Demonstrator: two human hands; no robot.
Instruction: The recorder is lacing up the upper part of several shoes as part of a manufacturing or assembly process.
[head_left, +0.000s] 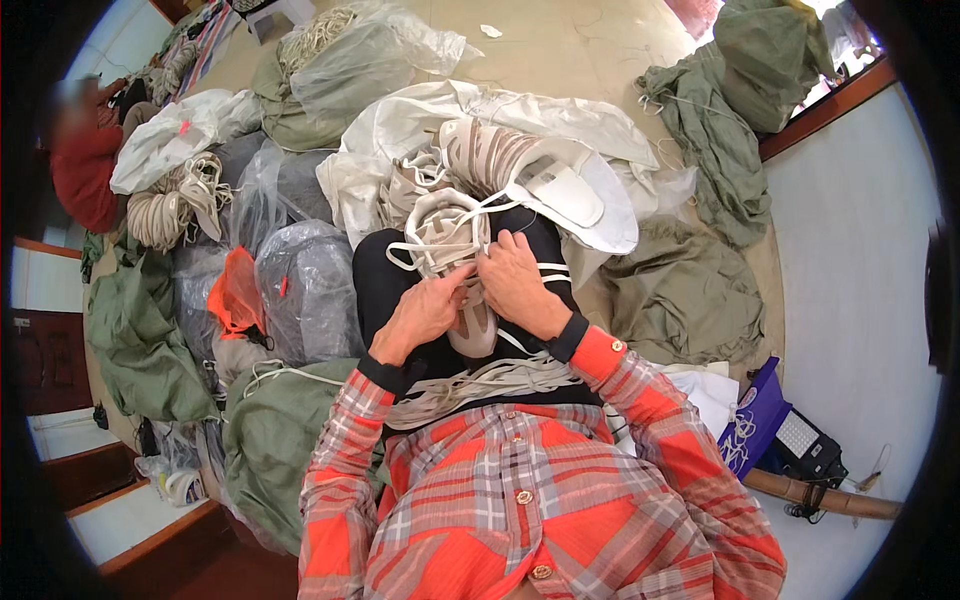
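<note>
On my lap, between my knees, lies a beige and white shoe upper (474,331), its toe toward me. A flat white shoelace (403,262) runs through it, with loose loops standing off to both sides. My left hand (425,312) grips the upper's left side, its index finger on the lacing. Opposite it, my right hand (520,287) pinches at the lacing edge; the fingertips hide just what lace they hold. Spare white laces (485,388) lie in a bundle across my lap. A stack of nested uppers (490,160) rests just beyond my knees.
A white sack (350,190) lies under the stack. Grey plastic-wrapped bundles (310,285) and green sacks (150,340) crowd the left; more green cloth (690,290) lies right. A purple box (752,418) holds laces. A person in red (82,165) sits far left.
</note>
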